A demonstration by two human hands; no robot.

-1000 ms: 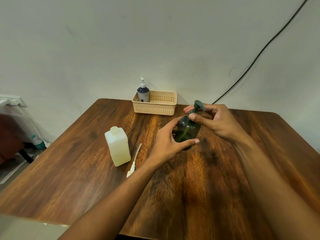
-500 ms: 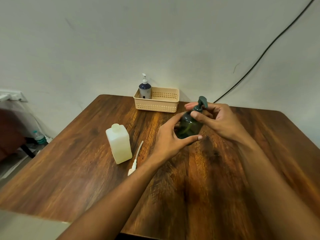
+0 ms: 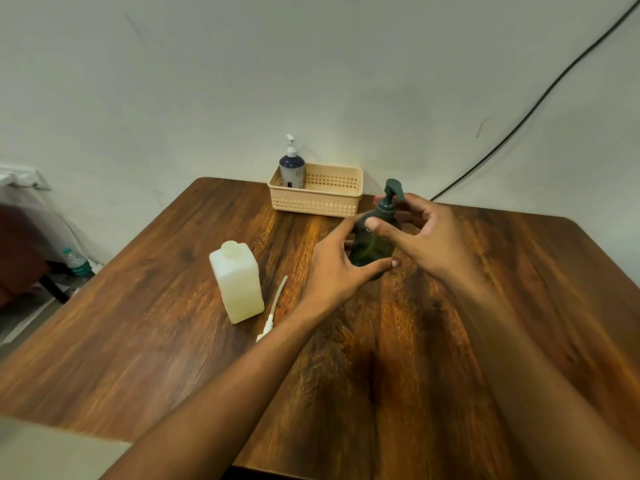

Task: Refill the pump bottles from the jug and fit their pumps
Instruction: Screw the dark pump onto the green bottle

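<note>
1. We are fitting the pump (image 3: 393,192) on the dark green bottle (image 3: 372,245) — it is standing on the table (image 3: 450,341) at about 1 o'clock from table centre, just in front of the basket (image 3: 317,197).
2. Left hand (image 3: 341,268) is wrapping the bottle body, thumb across the front; keeping it planted so the body is not spinning.
3. Right hand (image 3: 420,237) is pinching the collar under the pump head — we are turning only the collar, keeping the stem vertical so the threads are not crossing.
4. Seating is unclear from here; judging by feel, stopping at firm resistance.
5. Jug (image 3: 237,282) is standing at 9 o'clock of the bottle, cap on; a loose white pump (image 3: 272,315) is lying beside it — keeping elbows clear of both.
6. Blue bottle (image 3: 292,169) is sitting pumped in the basket's left end.
</note>
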